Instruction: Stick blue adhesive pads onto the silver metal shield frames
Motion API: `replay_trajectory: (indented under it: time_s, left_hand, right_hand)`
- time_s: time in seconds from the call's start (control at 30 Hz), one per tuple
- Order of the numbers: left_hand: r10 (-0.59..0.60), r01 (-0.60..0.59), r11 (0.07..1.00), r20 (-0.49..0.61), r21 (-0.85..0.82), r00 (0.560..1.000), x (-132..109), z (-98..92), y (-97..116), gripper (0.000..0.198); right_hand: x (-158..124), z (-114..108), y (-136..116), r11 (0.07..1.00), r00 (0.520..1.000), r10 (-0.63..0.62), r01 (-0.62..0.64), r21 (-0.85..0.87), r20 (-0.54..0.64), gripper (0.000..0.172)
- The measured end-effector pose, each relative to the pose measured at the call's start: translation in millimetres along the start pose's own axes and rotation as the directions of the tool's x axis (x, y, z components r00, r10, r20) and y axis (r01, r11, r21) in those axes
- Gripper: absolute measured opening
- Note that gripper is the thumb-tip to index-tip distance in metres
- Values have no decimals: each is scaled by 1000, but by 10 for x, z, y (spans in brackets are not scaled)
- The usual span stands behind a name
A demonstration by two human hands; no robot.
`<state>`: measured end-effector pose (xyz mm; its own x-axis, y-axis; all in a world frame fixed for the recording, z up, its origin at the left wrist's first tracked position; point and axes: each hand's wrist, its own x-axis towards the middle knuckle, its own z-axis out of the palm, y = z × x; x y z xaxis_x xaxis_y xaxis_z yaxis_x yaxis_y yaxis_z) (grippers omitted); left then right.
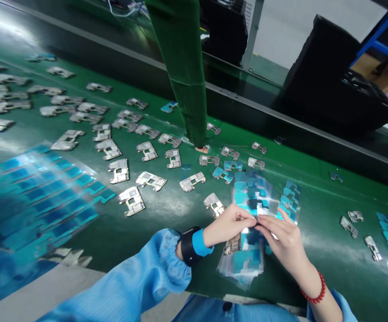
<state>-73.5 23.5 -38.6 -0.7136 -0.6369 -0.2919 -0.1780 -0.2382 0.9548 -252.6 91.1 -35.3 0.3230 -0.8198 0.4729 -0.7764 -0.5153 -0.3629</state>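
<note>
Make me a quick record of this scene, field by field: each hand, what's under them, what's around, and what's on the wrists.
Left hand: left hand pinching a small dark piece, mostly hidden by fingers
Right hand: right hand, fingertips closed on the same piece
Beneath hands: clear sheets with blue pieces
Near left hand: partly hidden circuit board
Surface: green table, many boards scattered
Left wrist: black band, blue band
Right wrist: red beaded bracelet

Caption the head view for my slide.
Left hand and right hand pinch a small dark piece over blue film sheets among circuit boards.
</note>
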Motion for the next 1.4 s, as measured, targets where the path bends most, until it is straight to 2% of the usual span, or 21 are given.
replay_trajectory:
  time_s: [0.07, 0.17, 0.37, 0.5, 0.57, 0.63, 0.67, 0.73, 0.8, 0.83, 0.9, 0.93, 1.0, 1.1, 1.23, 1.33, 1.4]
  left_hand:
    - [-11, 10, 1000, -25, -11, 1000, 4, 1, -10, 36]
    - [-36, 36, 999, -42, -11, 998, 7, 9, -23, 37]
    - [-101, 100, 995, -64, -12, 993, 5, 13, -15, 33]
    - [-164, 164, 986, -77, -5, 984, 17, 12, -39, 35]
    - [-165, 168, 984, -68, 52, 984, 15, 18, -49, 32]
    - [-156, 168, 969, -74, 182, 985, -2, 28, -46, 27]
    - [-152, 168, 954, -81, 250, 985, -15, 34, -40, 24]
    - [-145, 167, 923, -88, 347, 986, -45, 40, -20, 19]
    - [-136, 161, 904, -92, 395, 986, -75, 29, 7, 20]
    - [-122, 158, 888, -109, 433, 987, -88, 12, 26, 24]
    - [-81, 163, 855, -184, 492, 980, -104, -45, 75, 35]
    - [-56, 161, 859, -225, 486, 973, -106, -82, 107, 40]
    - [-37, 132, 925, -260, 356, 965, -103, -156, 177, 48]
    - [-30, 42, 998, -212, 52, 977, -111, -209, 259, 53]
    - [31, -42, 998, -175, -55, 984, -115, -194, 244, 39]
    - [58, -74, 995, -206, -72, 977, -88, -205, 190, 35]
    - [34, -57, 994, -234, -91, 972, -72, -216, 173, 36]
  right_hand:
    - [-8, 4, -11, 999, 999, -32, 31, -32, -25, 24]
    - [-13, 0, -5, 1000, 1000, -10, 10, -18, 20, 20]
    - [-12, -110, 33, 971, 971, 101, -143, 191, 217, 3]
    - [-74, -284, 40, 870, 937, 225, -317, 379, 269, 1]
    - [-131, -362, 75, 752, 898, 343, -438, 493, 276, 4]
    - [-174, -405, 138, 567, 833, 483, -533, 627, 271, 11]
    - [-180, -410, 176, 455, 783, 561, -562, 691, 268, 16]
    - [-143, -392, 241, 228, 647, 707, -591, 774, 285, 26]
    - [-44, -351, 271, 39, 514, 784, -599, 800, 347, 32]
    - [24, -329, 271, -20, 478, 791, -604, 797, 382, 34]
    - [180, -285, 252, -76, 463, 763, -629, 774, 451, 35]
    - [260, -263, 238, -76, 473, 740, -647, 759, 478, 36]
    - [401, -217, 210, -26, 510, 695, -686, 727, 506, 36]
    - [530, -138, 153, 100, 584, 619, -721, 685, 525, 35]
    - [571, 15, 130, 252, 663, 505, -726, 640, 553, 35]
    - [642, 180, 331, 403, 739, 446, -669, 624, 504, 39]
    - [770, 295, 625, 560, 791, 458, -611, 560, 405, 48]
